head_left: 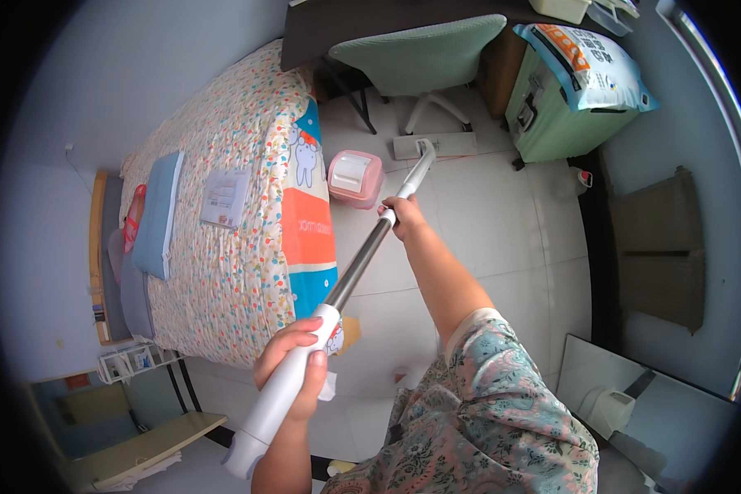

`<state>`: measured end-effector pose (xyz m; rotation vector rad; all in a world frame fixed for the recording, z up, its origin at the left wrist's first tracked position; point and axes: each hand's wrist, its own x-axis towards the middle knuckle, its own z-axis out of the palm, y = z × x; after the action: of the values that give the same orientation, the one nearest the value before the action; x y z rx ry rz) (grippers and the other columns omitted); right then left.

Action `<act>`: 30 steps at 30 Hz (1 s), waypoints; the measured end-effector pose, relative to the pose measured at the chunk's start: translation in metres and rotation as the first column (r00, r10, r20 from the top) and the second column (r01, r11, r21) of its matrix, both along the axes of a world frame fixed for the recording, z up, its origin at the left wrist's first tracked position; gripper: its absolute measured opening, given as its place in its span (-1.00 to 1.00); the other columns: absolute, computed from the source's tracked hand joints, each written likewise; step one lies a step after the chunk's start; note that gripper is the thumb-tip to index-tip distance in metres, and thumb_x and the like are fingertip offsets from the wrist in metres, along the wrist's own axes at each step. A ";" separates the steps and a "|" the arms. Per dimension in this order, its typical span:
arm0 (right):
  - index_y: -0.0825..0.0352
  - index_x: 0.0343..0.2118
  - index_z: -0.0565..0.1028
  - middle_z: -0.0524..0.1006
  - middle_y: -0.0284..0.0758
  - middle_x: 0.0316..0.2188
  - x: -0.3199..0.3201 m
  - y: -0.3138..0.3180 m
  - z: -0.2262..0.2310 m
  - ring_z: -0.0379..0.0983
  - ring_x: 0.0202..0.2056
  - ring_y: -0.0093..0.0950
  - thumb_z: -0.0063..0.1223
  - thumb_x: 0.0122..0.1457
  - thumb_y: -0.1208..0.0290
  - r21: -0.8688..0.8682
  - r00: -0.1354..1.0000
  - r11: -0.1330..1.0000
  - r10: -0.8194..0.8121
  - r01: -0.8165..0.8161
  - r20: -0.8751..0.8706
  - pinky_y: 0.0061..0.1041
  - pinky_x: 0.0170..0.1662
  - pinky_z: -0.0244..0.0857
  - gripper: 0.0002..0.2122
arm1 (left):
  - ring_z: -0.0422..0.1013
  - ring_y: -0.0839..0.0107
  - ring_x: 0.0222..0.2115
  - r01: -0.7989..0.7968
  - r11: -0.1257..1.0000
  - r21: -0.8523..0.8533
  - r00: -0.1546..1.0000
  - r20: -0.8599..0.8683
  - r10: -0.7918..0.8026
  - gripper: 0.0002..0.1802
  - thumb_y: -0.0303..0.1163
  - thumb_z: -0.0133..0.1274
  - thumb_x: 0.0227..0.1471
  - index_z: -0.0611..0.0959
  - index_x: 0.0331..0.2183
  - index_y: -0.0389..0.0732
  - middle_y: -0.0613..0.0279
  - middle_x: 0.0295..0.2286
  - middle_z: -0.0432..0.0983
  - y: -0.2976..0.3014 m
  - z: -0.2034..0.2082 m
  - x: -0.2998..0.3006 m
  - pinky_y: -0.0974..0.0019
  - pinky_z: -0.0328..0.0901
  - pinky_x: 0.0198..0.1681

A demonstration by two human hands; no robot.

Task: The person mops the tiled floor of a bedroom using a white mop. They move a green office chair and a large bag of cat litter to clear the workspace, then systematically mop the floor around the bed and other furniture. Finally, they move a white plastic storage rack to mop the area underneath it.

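A flat mop [364, 262] with a white handle and a metal pole slants across the view, from the lower left to the floor ahead. Wrapped round its thick white grip is my left hand [295, 362]. Farther up the pole, my right hand [403, 217] is closed round the white joint. The mop's wide, flat head [445, 146] lies on the tiled floor [486, 222], close in front of the chair's base. A pink box with a white top [356, 179] stands on the floor between the bed and the pole.
To the left is a bed [222, 288] with a patterned quilt and a blue pillow [156, 216]. A green chair [424, 56] stands by a dark desk [321, 33]. At the far right, a green suitcase [547, 123] carries a plump bag [589, 66]. A mirror-like panel [642, 403] leans at the lower right.
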<state>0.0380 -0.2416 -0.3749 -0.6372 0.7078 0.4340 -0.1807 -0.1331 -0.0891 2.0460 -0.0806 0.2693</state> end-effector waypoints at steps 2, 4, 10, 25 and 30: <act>0.18 0.08 -0.15 0.34 -0.19 -0.47 0.001 0.002 -0.009 0.34 -0.62 -0.44 -0.14 -0.11 0.75 -0.024 1.000 0.999 0.028 -0.028 0.000 -0.49 -0.62 0.30 -0.31 | 0.39 0.25 -0.25 -0.030 0.999 -0.036 0.998 -0.053 0.028 -0.79 -0.53 0.04 -0.19 0.46 -0.39 -0.36 -0.09 -0.30 0.46 0.004 0.002 -0.002 0.23 0.25 -0.12; 0.14 0.11 -0.19 0.34 -0.21 -0.48 -0.008 0.011 -0.013 0.35 -0.61 -0.44 -0.09 -0.14 0.73 -0.086 1.000 0.996 0.019 -0.018 0.001 -0.48 -0.62 0.30 -0.24 | 0.37 0.26 -0.22 -0.045 0.999 -0.027 0.994 -0.100 0.042 -0.78 -0.52 0.04 -0.19 0.47 -0.38 -0.36 -0.09 -0.29 0.45 0.012 0.009 -0.007 0.22 0.21 -0.08; 0.13 0.14 -0.33 0.34 -0.17 -0.41 -0.090 0.035 0.019 0.36 -0.58 -0.40 0.00 -0.14 0.62 -0.084 0.998 0.996 -0.028 0.023 -0.061 -0.39 -0.63 0.29 -0.14 | 0.31 0.22 -0.22 -0.163 0.984 -0.072 0.968 -0.205 0.145 -0.70 -0.40 0.01 -0.22 0.47 -0.37 -0.38 -0.11 -0.29 0.42 0.062 0.052 -0.043 0.17 0.12 -0.04; 0.18 0.12 -0.59 0.34 -0.16 -0.30 -0.360 0.068 0.046 0.42 -0.45 -0.39 0.00 -0.10 0.54 -0.108 0.978 0.983 -0.160 0.147 -0.133 -0.42 -0.47 0.41 -0.03 | 0.28 0.28 -0.21 0.274 0.961 -0.039 0.946 -0.171 -0.277 -0.73 -0.38 0.01 -0.20 0.47 -0.39 -0.33 0.02 -0.31 0.40 0.140 0.080 -0.244 0.24 0.08 -0.02; 0.23 0.12 -0.57 0.31 -0.16 -0.27 -0.430 0.094 0.063 0.40 -0.43 -0.40 0.00 -0.10 0.55 -0.130 0.966 0.984 -0.144 0.118 -0.215 -0.42 -0.47 0.41 -0.05 | 0.33 0.28 -0.27 0.283 0.958 -0.053 0.947 -0.140 -0.287 -0.75 -0.38 0.03 -0.23 0.49 -0.43 -0.33 0.03 -0.37 0.43 0.158 0.102 -0.299 0.22 0.12 -0.05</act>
<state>-0.3924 -0.1481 -0.3121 -0.6526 0.9903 0.3466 -0.4795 0.0247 0.0134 1.9855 -0.2772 -0.0607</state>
